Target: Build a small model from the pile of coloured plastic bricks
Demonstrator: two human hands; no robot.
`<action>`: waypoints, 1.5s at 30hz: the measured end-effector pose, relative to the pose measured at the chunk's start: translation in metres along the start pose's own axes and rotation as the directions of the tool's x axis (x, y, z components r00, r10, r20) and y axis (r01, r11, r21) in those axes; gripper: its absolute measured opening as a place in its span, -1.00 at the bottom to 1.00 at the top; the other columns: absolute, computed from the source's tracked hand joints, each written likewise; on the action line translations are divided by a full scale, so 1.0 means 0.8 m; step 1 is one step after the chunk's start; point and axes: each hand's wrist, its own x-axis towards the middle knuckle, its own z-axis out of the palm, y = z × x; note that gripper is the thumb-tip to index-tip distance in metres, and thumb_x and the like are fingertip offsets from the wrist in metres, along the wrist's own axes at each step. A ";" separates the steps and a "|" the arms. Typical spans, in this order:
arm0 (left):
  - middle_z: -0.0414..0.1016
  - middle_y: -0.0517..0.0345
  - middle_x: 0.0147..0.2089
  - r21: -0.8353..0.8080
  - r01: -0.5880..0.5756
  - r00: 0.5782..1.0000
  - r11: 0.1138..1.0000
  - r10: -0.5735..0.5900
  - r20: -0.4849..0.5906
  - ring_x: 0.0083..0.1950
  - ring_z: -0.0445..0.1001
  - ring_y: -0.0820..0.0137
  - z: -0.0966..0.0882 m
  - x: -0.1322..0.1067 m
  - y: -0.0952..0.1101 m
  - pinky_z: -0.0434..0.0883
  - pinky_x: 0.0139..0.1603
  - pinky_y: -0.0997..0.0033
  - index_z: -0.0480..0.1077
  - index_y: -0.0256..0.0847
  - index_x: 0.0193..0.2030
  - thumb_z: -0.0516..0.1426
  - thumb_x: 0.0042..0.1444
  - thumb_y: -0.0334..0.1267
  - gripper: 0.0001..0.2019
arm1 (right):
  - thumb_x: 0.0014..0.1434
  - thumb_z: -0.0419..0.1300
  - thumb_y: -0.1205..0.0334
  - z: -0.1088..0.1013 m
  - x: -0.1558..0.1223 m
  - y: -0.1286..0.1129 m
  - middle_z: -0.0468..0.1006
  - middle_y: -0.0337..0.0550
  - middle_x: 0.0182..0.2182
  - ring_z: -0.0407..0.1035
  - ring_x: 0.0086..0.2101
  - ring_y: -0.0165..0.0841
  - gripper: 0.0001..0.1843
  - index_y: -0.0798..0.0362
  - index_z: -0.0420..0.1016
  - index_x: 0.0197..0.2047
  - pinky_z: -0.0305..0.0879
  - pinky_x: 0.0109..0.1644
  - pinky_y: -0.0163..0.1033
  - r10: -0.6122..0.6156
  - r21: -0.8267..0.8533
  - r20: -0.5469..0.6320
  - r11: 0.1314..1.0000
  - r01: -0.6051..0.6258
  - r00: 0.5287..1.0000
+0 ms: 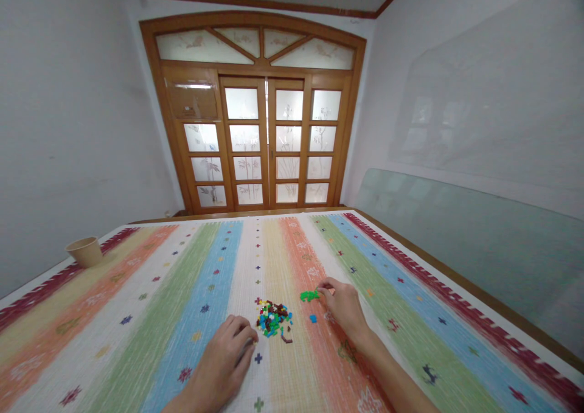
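A pile of tiny toy building bricks [274, 319] in green, blue, brown, yellow and red lies on the striped cloth. My left hand [230, 355] rests just left of this pile, its fingers curled together, with no held thing showing. Right of the pile sits a small group of green bricks [309, 295]. My right hand [340, 303] reaches to its right end, thumb and forefinger pinched on a small green brick that is mostly hidden by the fingertips. A blue brick [312, 319] lies just below the green group, apart from the pile.
A striped tablecloth [173, 315] covers the table. Near the far left edge stands a tan cup [85, 252]. Beyond the table are wooden doors with glass panes [269, 145]. A pale green panel [456, 236] runs along the right wall beside the table.
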 end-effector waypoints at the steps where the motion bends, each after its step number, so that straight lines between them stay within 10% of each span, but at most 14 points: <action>1: 0.54 0.04 -0.11 0.002 0.002 1.000 1.000 -0.002 0.001 -0.09 0.54 0.21 0.000 0.000 -0.001 0.54 -0.06 0.23 0.47 -0.11 -0.17 0.09 0.32 -0.42 -0.84 | 0.22 0.11 0.20 -0.001 0.000 0.000 0.74 -0.03 -0.32 0.59 -0.31 -0.17 -0.71 0.02 0.69 -0.32 0.36 -0.16 -0.17 0.000 -0.011 0.006 1.000 0.000 1.000; 45: 0.53 0.01 -0.11 0.012 0.000 0.999 1.000 -0.001 0.034 -0.08 0.54 0.20 -0.001 0.001 0.001 0.53 -0.05 0.20 0.45 -0.11 -0.16 0.05 0.36 -0.39 -0.83 | 0.27 0.13 0.32 0.015 0.001 0.024 0.73 0.00 -0.19 0.59 -0.18 -0.18 -0.72 0.04 0.71 -0.19 0.30 -0.13 -0.24 0.004 -0.229 0.081 0.973 0.015 0.997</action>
